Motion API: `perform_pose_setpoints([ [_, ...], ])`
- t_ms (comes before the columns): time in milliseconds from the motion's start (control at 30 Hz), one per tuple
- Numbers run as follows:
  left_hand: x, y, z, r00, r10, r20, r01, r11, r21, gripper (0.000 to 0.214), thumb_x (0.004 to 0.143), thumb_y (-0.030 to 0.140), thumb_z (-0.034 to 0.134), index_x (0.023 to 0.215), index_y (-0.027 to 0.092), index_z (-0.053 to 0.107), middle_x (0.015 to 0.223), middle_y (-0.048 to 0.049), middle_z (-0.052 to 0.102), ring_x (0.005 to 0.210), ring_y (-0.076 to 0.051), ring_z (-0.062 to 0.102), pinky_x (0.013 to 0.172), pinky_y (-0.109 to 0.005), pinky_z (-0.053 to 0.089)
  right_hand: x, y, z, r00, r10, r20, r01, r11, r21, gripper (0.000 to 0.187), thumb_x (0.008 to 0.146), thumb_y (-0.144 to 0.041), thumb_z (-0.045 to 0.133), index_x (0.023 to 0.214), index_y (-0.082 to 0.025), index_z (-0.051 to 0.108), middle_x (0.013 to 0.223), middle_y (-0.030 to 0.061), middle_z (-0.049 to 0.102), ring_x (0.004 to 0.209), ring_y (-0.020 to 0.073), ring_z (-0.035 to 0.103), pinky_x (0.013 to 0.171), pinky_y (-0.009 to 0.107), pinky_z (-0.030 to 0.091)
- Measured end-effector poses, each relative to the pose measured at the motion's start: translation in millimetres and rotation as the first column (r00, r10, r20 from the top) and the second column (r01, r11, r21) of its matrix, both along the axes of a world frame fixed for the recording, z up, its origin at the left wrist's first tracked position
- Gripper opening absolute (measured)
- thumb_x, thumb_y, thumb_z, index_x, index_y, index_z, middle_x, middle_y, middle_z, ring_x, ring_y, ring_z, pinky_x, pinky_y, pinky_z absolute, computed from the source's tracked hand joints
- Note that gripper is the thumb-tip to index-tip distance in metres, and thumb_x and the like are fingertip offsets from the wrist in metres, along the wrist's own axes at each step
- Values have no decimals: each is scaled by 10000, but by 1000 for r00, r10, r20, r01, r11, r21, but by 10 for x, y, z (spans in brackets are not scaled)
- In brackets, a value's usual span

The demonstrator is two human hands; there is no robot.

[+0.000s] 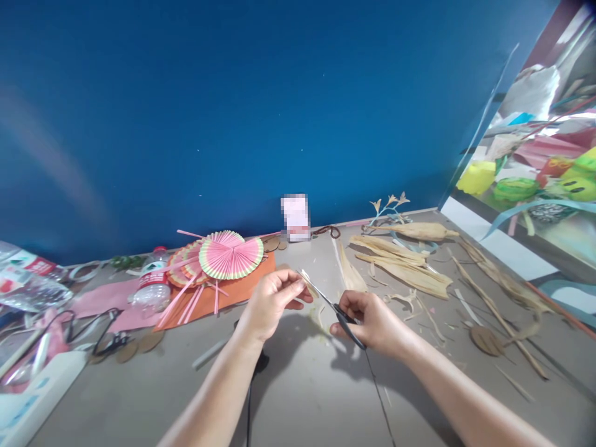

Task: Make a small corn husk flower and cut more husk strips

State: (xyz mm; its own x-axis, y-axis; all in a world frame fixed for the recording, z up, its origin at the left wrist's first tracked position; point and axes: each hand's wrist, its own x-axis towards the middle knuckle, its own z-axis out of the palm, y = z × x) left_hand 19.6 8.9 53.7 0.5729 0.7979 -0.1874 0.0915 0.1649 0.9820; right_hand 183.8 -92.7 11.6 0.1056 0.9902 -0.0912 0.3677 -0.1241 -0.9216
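My left hand [275,301] pinches a small tan piece of dried husk [311,286] between thumb and fingers, above the middle of the table. Wrapped round the black handles of a pair of scissors [345,320] are the fingers of my right hand [372,320]. The metal blades point up and left, with their tips at the husk piece beside my left fingertips. Whether the blades are apart is too small to tell. Larger dried husks [403,264] lie on the table beyond my right hand, with thin scraps around them.
Pleated pink paper fans [231,256] lie left on orange paper [239,290], beside a plastic bottle [154,282]. A small card [297,217] stands against the blue wall [279,112]. Brown discs [487,341] and a wire-like flower stem [391,208] are on the right.
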Motion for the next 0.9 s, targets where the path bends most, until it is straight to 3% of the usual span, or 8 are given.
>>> perform_pose_setpoints([
  [900, 16, 6, -42, 1000, -2, 15, 2, 999, -34, 154, 663, 279, 623, 638, 139, 565, 597, -24, 632, 587, -123, 607, 533, -193, 429, -10, -11, 17, 998, -53, -41, 51, 998, -40, 384, 571, -403, 696, 542, -173, 389, 457, -88, 292, 425, 46, 254, 393, 189, 195],
])
